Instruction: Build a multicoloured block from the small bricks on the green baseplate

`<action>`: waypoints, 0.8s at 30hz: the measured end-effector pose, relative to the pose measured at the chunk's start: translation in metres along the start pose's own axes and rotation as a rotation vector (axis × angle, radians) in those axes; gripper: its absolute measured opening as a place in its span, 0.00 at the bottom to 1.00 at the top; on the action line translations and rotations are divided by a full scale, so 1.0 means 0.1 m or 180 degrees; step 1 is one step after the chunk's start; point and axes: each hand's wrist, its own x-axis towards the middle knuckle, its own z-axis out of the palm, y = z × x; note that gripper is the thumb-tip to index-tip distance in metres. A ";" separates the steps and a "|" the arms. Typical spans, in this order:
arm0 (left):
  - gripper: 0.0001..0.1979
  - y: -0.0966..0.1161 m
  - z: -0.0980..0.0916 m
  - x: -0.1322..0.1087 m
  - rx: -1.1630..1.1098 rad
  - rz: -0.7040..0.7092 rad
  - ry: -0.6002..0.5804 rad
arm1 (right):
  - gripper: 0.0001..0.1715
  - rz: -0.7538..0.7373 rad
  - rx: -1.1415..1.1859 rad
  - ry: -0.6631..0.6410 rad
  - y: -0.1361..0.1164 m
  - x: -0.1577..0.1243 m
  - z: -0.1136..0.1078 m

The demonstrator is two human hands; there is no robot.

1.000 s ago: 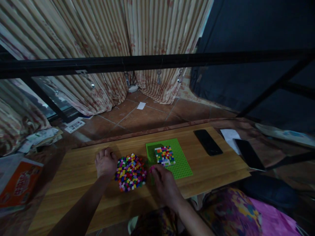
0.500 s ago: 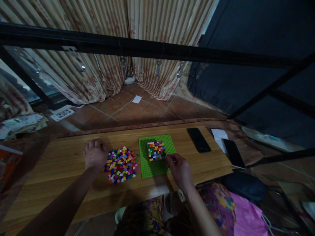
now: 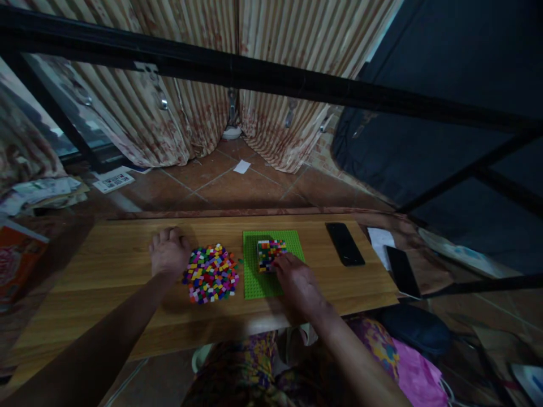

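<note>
1. Right hand (image 3: 298, 284), lower centre, has its fingertips on the studded block (image 3: 270, 251); I cannot tell whether they pinch a brick.
2. The block sits on one flat green baseplate (image 3: 258, 282).
3. Left hand (image 3: 168, 254) lies palm down, loose and empty, beside one heap of small coloured bricks (image 3: 211, 273).
4. Two glossy black phones (image 3: 344, 243) lie at right on the smooth wooden table (image 3: 106, 271); tiled floor (image 3: 237, 192) and striped curtains (image 3: 190, 113) are above.

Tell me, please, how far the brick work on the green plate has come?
Done: a multicoloured brick block covers a small part of the green baseplate. In hand: the right hand touches the block's near edge; the left hand rests on the table beside the loose pile. Left: most of the plate is bare and the pile looks large.
</note>
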 end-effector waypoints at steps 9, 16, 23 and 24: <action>0.21 -0.02 0.01 0.00 -0.0005 0.0080 0.0039 | 0.11 -0.0143 -0.0675 -0.0454 -0.01 0.12 -0.07; 0.22 -0.04 0.03 0.01 -0.0114 0.0024 0.0004 | 0.10 0.0288 0.0046 -0.0056 0.14 0.13 -0.02; 0.22 -0.03 0.02 0.00 -0.0026 0.0025 -0.0004 | 0.12 0.1182 0.1079 0.0833 0.13 -0.01 0.07; 0.22 -0.03 0.02 0.00 -0.0022 0.0036 -0.0010 | 0.14 0.1319 0.1174 0.0937 0.11 -0.01 0.10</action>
